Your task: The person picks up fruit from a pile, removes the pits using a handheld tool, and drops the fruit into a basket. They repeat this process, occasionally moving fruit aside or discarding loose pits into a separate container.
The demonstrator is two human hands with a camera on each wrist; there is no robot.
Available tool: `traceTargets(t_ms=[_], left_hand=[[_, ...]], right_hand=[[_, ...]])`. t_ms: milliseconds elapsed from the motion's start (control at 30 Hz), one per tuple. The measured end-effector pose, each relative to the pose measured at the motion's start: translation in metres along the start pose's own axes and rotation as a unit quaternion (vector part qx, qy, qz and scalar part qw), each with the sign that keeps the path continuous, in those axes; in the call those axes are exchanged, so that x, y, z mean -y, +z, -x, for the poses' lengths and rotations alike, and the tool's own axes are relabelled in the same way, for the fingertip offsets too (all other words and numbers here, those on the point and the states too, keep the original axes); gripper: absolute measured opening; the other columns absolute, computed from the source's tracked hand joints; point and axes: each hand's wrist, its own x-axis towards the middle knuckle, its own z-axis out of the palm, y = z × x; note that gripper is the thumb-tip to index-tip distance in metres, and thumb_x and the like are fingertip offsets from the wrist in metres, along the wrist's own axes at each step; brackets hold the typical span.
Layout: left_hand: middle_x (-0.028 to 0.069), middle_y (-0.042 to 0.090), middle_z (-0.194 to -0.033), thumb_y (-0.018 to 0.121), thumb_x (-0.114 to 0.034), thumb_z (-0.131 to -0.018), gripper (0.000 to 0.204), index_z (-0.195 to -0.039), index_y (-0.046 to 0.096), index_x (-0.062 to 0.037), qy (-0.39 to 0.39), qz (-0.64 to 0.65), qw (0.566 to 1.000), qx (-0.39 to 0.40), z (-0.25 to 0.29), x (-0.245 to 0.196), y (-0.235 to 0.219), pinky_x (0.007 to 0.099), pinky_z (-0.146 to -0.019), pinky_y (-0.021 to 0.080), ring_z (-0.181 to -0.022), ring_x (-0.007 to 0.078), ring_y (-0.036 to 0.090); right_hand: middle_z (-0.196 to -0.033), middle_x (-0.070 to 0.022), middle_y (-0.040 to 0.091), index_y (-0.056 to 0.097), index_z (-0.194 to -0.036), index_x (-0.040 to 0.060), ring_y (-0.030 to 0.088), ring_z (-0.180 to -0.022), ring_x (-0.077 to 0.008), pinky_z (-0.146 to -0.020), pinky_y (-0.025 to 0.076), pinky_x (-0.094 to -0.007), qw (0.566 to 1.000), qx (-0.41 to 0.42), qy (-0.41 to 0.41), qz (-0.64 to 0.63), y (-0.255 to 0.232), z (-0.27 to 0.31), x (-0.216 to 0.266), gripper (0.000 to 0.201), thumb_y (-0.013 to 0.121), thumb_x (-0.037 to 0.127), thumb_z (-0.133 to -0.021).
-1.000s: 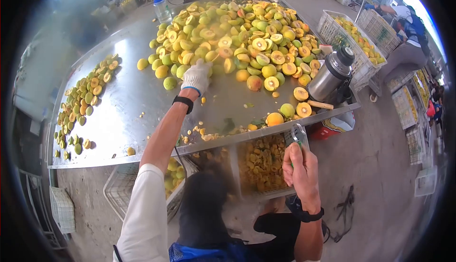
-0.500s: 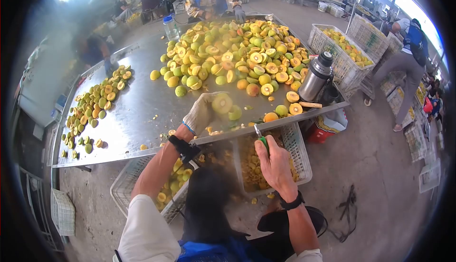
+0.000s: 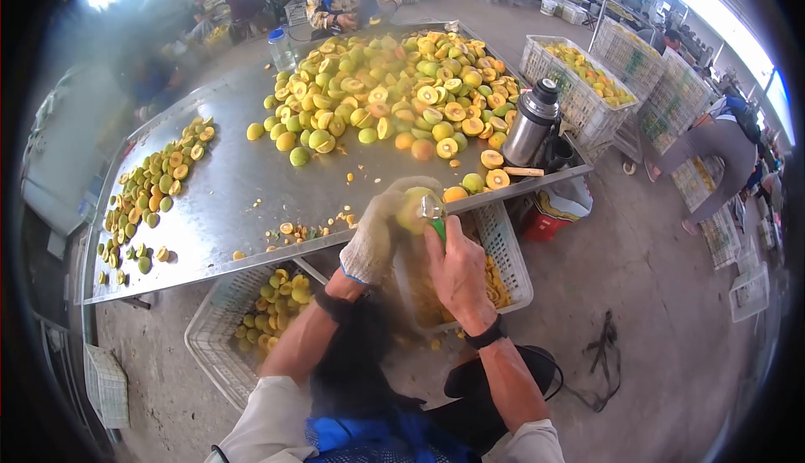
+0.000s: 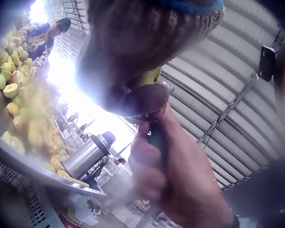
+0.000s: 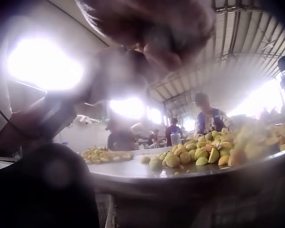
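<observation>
Your gloved L hand (image 3: 376, 232), ctr frame: fingers curled round cut fruit (image 3: 409, 214); R hand (image 3: 463, 277): fingers wrapped on green-handled tool (image 3: 438, 227); risk: tool nicks L fingers, cause: fruit turning

Hands (image 3: 374, 235) drawn together, fruit half (image 3: 410, 215) now at the green-handled tool's (image 3: 438, 227) metal end

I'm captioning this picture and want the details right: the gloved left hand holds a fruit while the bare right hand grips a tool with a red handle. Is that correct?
Not quite: the tool has a green handle, as the head view shows. The gloved left hand holds a fruit while the bare right hand grips the tool.
</observation>
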Motion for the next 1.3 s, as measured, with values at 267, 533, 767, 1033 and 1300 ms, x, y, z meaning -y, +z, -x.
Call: traceTargets(t_ms=[267,533,767,1033,1300], left_hand=[[0.01,0.074,-0.089,0.037,-0.061,-0.114,0.069,-0.115,0.07,0.0001,0.089,-0.147,0.974,-0.148,-0.005,0.03,0.01,0.032,-0.076,0.058,-0.082,0.0186,0.071],[0.0103,0.074,-0.084,0.04,-0.033,-0.116,0.046,-0.104,0.067,0.0025,0.112,-0.208,0.959,-0.155,-0.001,0.025,0.0,0.0306,-0.071,0.056,-0.076,0.0141,0.068],[0.0108,0.075,-0.087,0.049,-0.021,-0.111,0.029,-0.106,0.066,0.0015,0.151,-0.335,0.921,-0.125,0.004,0.018,-0.002,0.0305,-0.07,0.056,-0.075,0.016,0.069],[0.0088,0.076,-0.087,0.043,-0.037,-0.116,0.051,-0.105,0.073,0.0025,0.137,-0.208,0.958,-0.142,0.012,0.021,0.011,0.0288,-0.069,0.056,-0.077,0.0133,0.069],[0.0144,0.076,-0.086,0.039,-0.051,-0.115,0.068,-0.097,0.073,0.0054,0.06,-0.229,0.965,-0.11,0.008,0.022,-0.002,0.0321,-0.077,0.058,-0.082,0.0218,0.073]], right_hand=[[-0.069,-0.0237,0.065,0.057,-0.096,0.0011,0.067,-0.065,-0.0466,-0.054,0.05,-0.0525,0.999,0.043,-0.007,-0.013,0.004,0.004,-0.003,0.021,0.071,0.014,-0.104],[-0.068,-0.023,0.065,0.057,-0.097,0.0013,0.067,-0.063,-0.0459,-0.052,0.051,-0.0523,0.997,0.064,-0.016,-0.037,0.017,0.007,-0.004,0.023,0.072,0.018,-0.104],[-0.068,-0.0226,0.066,0.057,-0.097,0.0008,0.068,-0.064,-0.0461,-0.053,0.051,-0.0526,0.995,0.086,-0.056,-0.008,0.011,0.004,-0.013,0.025,0.072,0.02,-0.104],[-0.069,-0.0227,0.067,0.057,-0.098,0.001,0.069,-0.065,-0.0454,-0.053,0.051,-0.0527,0.996,0.07,-0.034,-0.042,0.018,0.018,-0.015,0.025,0.072,0.02,-0.103],[-0.069,-0.0223,0.068,0.058,-0.097,0.0006,0.07,-0.065,-0.0436,-0.055,0.053,-0.0519,0.994,0.097,-0.034,-0.04,0.019,0.019,-0.027,0.029,0.073,0.025,-0.103]])
